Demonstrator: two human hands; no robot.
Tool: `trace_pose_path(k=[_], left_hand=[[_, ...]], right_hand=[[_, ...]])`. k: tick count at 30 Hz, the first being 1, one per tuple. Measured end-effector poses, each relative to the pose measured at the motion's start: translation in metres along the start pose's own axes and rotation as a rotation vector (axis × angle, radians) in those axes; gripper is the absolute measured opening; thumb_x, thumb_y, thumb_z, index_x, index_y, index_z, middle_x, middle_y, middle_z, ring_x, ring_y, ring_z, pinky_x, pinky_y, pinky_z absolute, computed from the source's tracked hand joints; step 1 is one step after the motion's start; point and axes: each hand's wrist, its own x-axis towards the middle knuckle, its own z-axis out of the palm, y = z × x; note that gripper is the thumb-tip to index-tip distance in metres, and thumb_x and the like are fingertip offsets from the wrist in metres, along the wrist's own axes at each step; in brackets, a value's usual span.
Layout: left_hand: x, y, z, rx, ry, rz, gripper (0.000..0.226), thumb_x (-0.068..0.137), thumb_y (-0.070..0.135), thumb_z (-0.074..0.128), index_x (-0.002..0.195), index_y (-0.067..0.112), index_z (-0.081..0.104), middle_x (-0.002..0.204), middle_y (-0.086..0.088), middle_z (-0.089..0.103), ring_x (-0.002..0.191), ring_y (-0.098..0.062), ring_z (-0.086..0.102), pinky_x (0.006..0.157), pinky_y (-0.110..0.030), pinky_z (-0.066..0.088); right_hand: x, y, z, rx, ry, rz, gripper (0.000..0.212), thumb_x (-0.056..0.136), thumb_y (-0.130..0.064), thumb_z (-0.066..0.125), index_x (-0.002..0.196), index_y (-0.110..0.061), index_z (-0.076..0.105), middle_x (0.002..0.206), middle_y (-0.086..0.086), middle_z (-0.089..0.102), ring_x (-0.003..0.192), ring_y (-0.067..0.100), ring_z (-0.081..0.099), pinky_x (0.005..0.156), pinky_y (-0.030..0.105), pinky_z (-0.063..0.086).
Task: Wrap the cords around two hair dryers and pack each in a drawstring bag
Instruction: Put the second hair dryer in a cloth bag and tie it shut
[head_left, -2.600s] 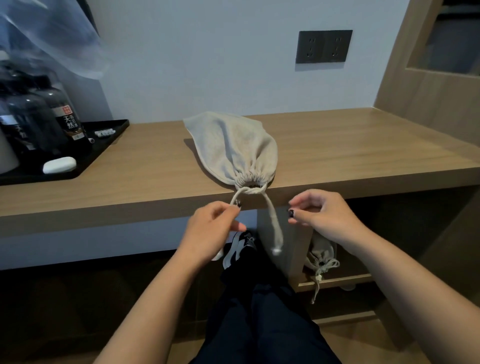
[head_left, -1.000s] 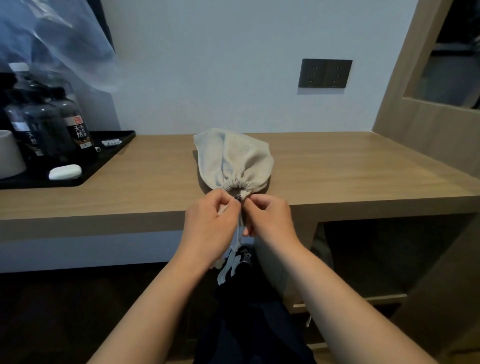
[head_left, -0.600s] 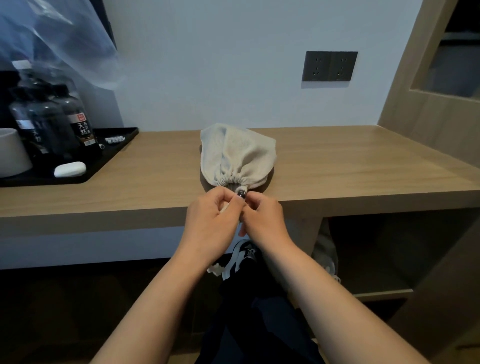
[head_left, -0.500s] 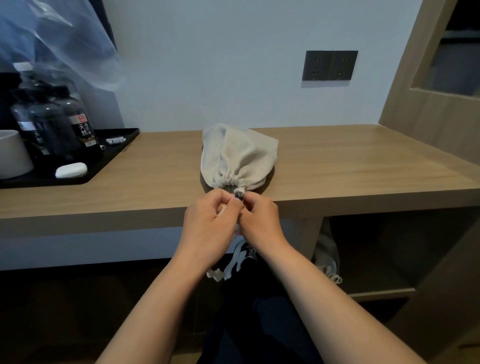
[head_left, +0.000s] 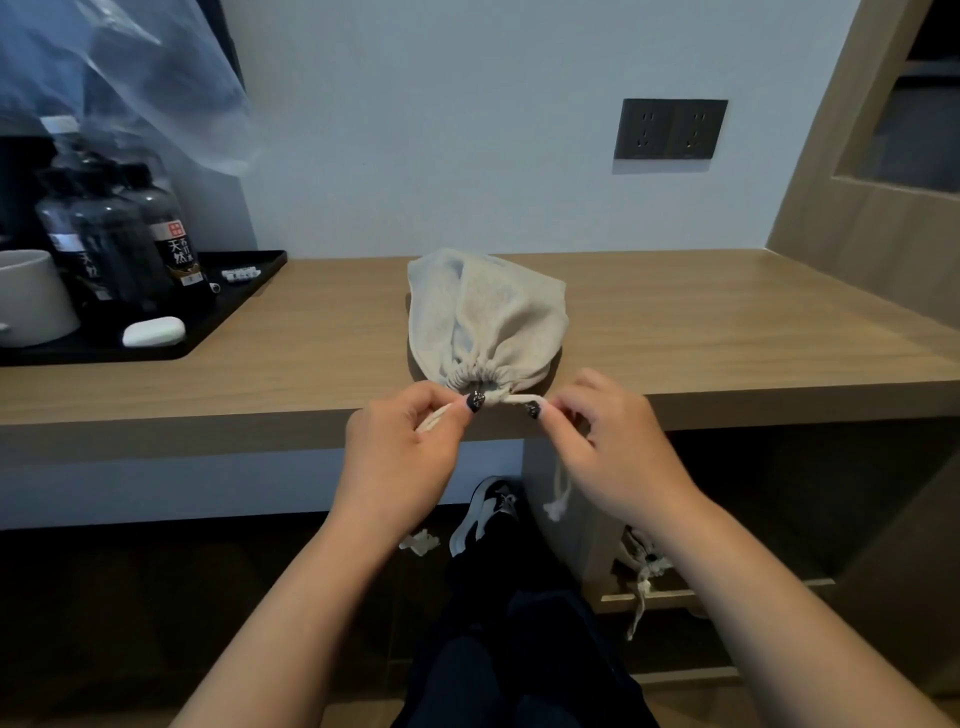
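wooden counter (head_left: 675, 332) mid-frame, cinched drawstring bag (head_left: 485, 322) lying at its front edge, centre. left hand (head_left: 400, 452) and right hand (head_left: 613, 447) each pinch a drawstring (head_left: 519, 399) end, pulling apart. step looks like tying off the bag; next likely needs crossing the ends into a knot. second bag (head_left: 641, 564) on shelf, lower right.

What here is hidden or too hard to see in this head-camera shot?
- Contents of the drawstring bag: the cloth hides them, mouth cinched.
- Second bag on the lower shelf: mostly behind the right hand and forearm.
- Knot, if any: the left hand and right hand cover the cord.
- White cup: cut off by the left edge.
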Motion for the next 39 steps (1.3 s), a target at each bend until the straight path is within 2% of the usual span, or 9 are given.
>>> trace_pose_path(k=[9, 17, 21, 23, 26, 28, 32, 35, 39], left_hand=[[0.006, -0.016, -0.005, 0.077, 0.004, -0.016, 0.025, 0.089, 0.023, 0.068, 0.067, 0.034, 0.067, 0.041, 0.010, 0.045, 0.042, -0.006, 0.041, 0.041, -0.014, 0.029], [0.009, -0.014, 0.004, 0.001, -0.036, -0.048, 0.024, 0.090, 0.025, 0.066, 0.068, 0.033, 0.067, 0.041, 0.017, 0.046, 0.043, -0.003, 0.040, 0.043, -0.013, 0.030], [0.007, -0.022, -0.001, -0.017, -0.092, -0.063, 0.023, 0.092, 0.022, 0.060, 0.071, 0.024, 0.069, 0.041, 0.016, 0.045, 0.043, -0.004, 0.038, 0.046, -0.016, 0.030], [0.004, -0.028, -0.005, -0.080, -0.097, -0.071, 0.024, 0.093, 0.022, 0.058, 0.072, 0.023, 0.070, 0.044, 0.011, 0.041, 0.043, -0.004, 0.033, 0.048, -0.021, 0.027], [0.000, -0.030, -0.008, -0.126, -0.096, -0.076, 0.025, 0.094, 0.022, 0.058, 0.073, 0.022, 0.070, 0.049, 0.008, 0.038, 0.047, -0.007, 0.032, 0.048, -0.026, 0.027], [0.001, -0.029, -0.008, -0.094, -0.060, -0.060, 0.025, 0.094, 0.021, 0.059, 0.071, 0.021, 0.070, 0.046, 0.009, 0.037, 0.046, -0.005, 0.031, 0.047, -0.022, 0.027], [0.002, -0.024, -0.008, -0.073, -0.020, -0.066, 0.024, 0.092, 0.022, 0.061, 0.069, 0.021, 0.071, 0.042, 0.010, 0.037, 0.042, -0.005, 0.032, 0.044, -0.016, 0.027], [0.001, -0.016, -0.006, -0.240, -0.070, -0.094, 0.025, 0.093, 0.021, 0.059, 0.071, 0.020, 0.070, 0.051, 0.004, 0.044, 0.053, -0.014, 0.038, 0.055, -0.027, 0.033], [0.004, -0.004, -0.008, -0.377, -0.071, -0.052, 0.026, 0.095, 0.023, 0.054, 0.071, 0.018, 0.064, 0.071, 0.005, 0.060, 0.071, -0.008, 0.052, 0.071, -0.027, 0.042]], right_hand=[[-0.006, 0.034, -0.030, -0.278, 0.091, -0.056, 0.021, 0.092, -0.022, 0.060, 0.075, -0.011, 0.068, 0.076, -0.005, 0.052, 0.064, 0.015, 0.051, 0.055, 0.027, 0.039], [-0.009, 0.036, -0.028, -0.186, 0.168, 0.050, 0.024, 0.092, -0.022, 0.059, 0.074, -0.011, 0.069, 0.073, -0.006, 0.052, 0.065, 0.013, 0.052, 0.056, 0.026, 0.039], [-0.013, 0.034, -0.029, 0.133, 0.092, 0.275, 0.021, 0.093, -0.017, 0.059, 0.073, -0.014, 0.069, 0.078, -0.001, 0.061, 0.072, 0.008, 0.056, 0.064, 0.015, 0.039], [-0.017, 0.031, -0.034, 0.415, 0.070, 0.356, 0.018, 0.094, -0.013, 0.058, 0.080, -0.011, 0.069, 0.080, 0.006, 0.068, 0.071, 0.013, 0.064, 0.070, 0.022, 0.049], [-0.021, 0.020, -0.040, 0.630, 0.010, 0.397, 0.017, 0.096, -0.014, 0.054, 0.087, -0.007, 0.066, 0.064, 0.007, 0.063, 0.054, 0.023, 0.057, 0.054, 0.026, 0.049], [-0.020, 0.015, -0.042, 0.582, 0.020, 0.360, 0.018, 0.095, -0.017, 0.055, 0.084, -0.010, 0.067, 0.062, 0.006, 0.056, 0.051, 0.018, 0.046, 0.048, 0.025, 0.040], [-0.017, 0.012, -0.051, 0.393, 0.099, 0.326, 0.017, 0.089, -0.024, 0.063, 0.078, -0.018, 0.074, 0.084, 0.022, 0.067, 0.078, 0.041, 0.058, 0.071, 0.050, 0.050], [-0.013, 0.001, -0.061, 0.373, 0.080, 0.307, 0.016, 0.086, -0.024, 0.067, 0.076, -0.014, 0.074, 0.077, 0.024, 0.064, 0.066, 0.022, 0.051, 0.064, 0.031, 0.042], [-0.007, -0.016, -0.075, 0.372, -0.031, 0.272, 0.015, 0.087, -0.025, 0.067, 0.077, -0.015, 0.073, 0.057, -0.001, 0.055, 0.046, 0.000, 0.043, 0.045, 0.012, 0.034]])
